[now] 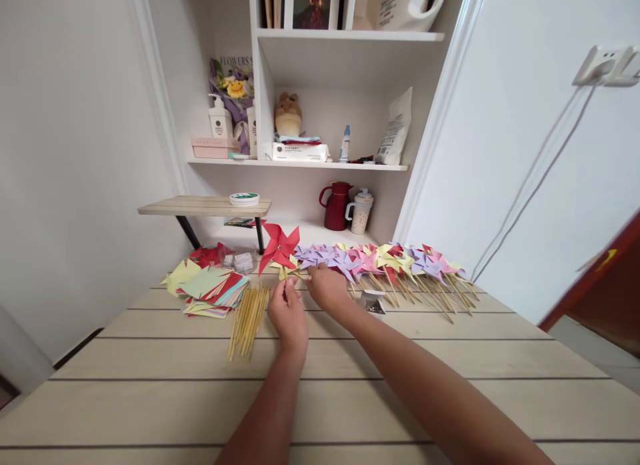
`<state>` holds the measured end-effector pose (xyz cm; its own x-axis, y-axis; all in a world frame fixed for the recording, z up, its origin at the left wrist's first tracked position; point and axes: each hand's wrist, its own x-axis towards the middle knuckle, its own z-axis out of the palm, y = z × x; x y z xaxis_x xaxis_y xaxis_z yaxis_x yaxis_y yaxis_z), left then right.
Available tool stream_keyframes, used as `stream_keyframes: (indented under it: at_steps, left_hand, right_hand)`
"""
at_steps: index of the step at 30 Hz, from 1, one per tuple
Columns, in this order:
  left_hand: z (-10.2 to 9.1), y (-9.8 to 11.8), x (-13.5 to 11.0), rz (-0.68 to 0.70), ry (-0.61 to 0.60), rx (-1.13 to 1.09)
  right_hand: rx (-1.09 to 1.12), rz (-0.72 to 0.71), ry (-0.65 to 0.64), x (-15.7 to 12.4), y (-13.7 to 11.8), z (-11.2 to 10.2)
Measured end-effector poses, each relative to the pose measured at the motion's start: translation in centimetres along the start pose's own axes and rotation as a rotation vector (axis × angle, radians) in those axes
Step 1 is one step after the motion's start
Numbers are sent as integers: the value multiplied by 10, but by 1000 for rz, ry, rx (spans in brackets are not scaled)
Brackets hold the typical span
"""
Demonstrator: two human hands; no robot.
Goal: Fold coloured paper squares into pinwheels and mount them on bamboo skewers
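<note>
My left hand (289,318) is closed around the thin wooden stick of a red paper pinwheel (279,247), which stands upright above the fingers. Just to the right, my right hand (327,288) reaches to the near left end of a row of finished pinwheels (385,258) in purple, pink, yellow and red. Its fingers are closed at a stick beside a partly hidden yellow pinwheel (286,269); the fingertips are mostly out of sight. Left of my left hand lies a bundle of bare sticks (249,318). Cut paper sheets (213,293) are piled beyond it.
A small open box (373,303) sits right of my right wrist. Behind the paper is a clear container with small white pieces (239,261). A raised wooden stand (200,205) bears a round white tin (245,199). Farther back are a red jug (338,206) and a tumbler (361,211).
</note>
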<state>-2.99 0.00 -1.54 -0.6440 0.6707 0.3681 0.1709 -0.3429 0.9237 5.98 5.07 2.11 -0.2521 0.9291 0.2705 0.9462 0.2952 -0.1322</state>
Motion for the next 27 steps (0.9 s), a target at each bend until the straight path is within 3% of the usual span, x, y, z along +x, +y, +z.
stream_keyframes:
  at_steps: [8, 18, 27]
  left_hand:
    - [1, -9, 5, 17, 66, -4]
    - [-1, -15, 9, -65, 93, 27]
    - [-3, -16, 11, -90, 126, 18]
  right_hand:
    - [-67, 39, -68, 23, -6, 23]
    - [-51, 78, -128, 24, -8, 25]
    - [67, 176, -101, 26, -14, 30]
